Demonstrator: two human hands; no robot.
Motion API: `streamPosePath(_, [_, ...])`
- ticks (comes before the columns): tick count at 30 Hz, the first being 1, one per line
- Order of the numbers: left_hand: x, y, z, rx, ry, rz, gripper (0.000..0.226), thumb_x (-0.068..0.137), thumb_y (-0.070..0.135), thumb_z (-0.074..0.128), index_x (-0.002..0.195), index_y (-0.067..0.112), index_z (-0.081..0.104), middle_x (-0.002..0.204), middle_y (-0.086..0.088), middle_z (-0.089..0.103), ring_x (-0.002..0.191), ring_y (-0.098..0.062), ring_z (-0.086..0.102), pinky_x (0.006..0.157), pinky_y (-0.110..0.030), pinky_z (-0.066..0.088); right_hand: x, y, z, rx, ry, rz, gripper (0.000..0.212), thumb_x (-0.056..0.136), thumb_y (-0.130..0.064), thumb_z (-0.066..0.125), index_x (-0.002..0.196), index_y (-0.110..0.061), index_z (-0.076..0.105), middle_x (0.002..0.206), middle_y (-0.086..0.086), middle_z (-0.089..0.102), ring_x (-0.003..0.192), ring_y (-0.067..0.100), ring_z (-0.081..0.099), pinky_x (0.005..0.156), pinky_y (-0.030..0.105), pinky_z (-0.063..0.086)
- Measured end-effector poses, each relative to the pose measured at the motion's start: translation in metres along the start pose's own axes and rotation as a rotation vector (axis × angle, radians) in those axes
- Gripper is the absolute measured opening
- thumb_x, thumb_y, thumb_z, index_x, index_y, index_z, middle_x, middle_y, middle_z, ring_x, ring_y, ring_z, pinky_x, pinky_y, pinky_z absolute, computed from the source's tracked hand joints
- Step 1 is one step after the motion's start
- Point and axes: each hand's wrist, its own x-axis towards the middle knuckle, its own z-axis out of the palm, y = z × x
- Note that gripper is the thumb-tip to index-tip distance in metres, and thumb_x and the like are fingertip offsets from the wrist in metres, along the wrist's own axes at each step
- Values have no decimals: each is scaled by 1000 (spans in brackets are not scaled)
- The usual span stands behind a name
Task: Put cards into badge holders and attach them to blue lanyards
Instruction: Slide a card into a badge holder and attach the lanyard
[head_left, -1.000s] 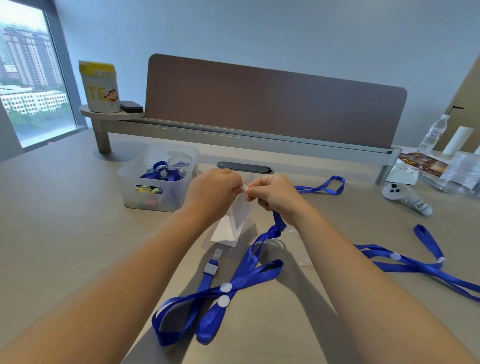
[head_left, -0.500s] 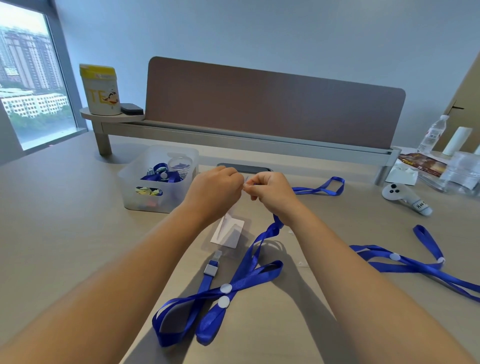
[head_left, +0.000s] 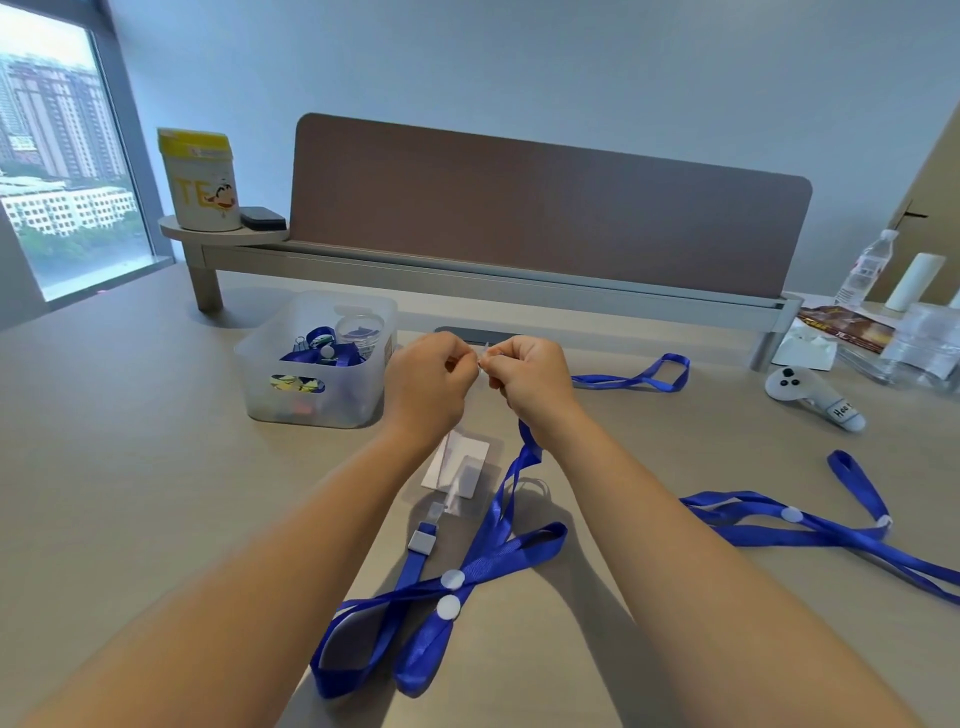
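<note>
Left hand (head_left: 431, 382) and right hand (head_left: 530, 376) both pinch the blue lanyard (head_left: 519, 467)'s small clear clip end together, badge holder (head_left: 460, 467) lying just below them; best worked slowly, strap slack.

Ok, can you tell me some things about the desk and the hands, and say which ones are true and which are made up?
1. Both hands pinch a small clear clip raised above the desk. True: the left hand and right hand meet at the small clear clip.
2. The badge holder is up in the hands. False: the badge holder lies on the desk, below the hands.
3. A blue lanyard hangs down from the right hand. True: the blue lanyard runs from it to the desk.
4. The plastic bin is on the right side. False: the plastic bin stands left of the hands.
5. The white controller lies inside the bin. False: the white controller lies on the desk, far right.
</note>
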Motion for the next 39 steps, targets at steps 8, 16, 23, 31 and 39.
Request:
streamPosePath(8, [6,-7,0,-382,-97,-295,21,90,10,48,96,-5,62,89,-17,60,84,-24,54,75,-32,48,-1,0,2,28,-8,-3,17,89,-5,50,77,-1,62,60,-1,49,55,7,42,53,19,37])
streamPosePath(16, [3,-12,-12,-539,-342,-277,33,86,17,55,118,13,44,98,4,54,94,-13,53,74,-17,46,5,-10,-12,419,-155,291,24,89,-8,52,66,-10,55,56,0,44,32,3,34,35,13,29])
streamPosePath(23, [-2,-25,-8,-60,-216,-136,28,92,15,45,115,3,56,107,-15,62,90,-19,52,77,-30,43,7,-15,-16,414,-190,359,24,88,-6,52,64,-8,53,55,1,42,29,4,31,34,14,24])
streamPosePath(31, [3,-28,-24,256,61,178,23,89,18,53,101,4,67,97,-15,73,84,-32,67,66,-26,46,13,-26,-21,-351,-173,106,11,85,-4,52,78,0,59,61,5,51,52,13,38,50,22,34])
streamPosePath(39, [12,-23,-26,243,84,60,26,92,21,46,105,5,63,107,-15,69,91,-30,63,66,-26,42,18,-17,-15,-648,-28,-114,26,93,-4,39,107,6,59,109,22,65,82,25,51,79,40,48])
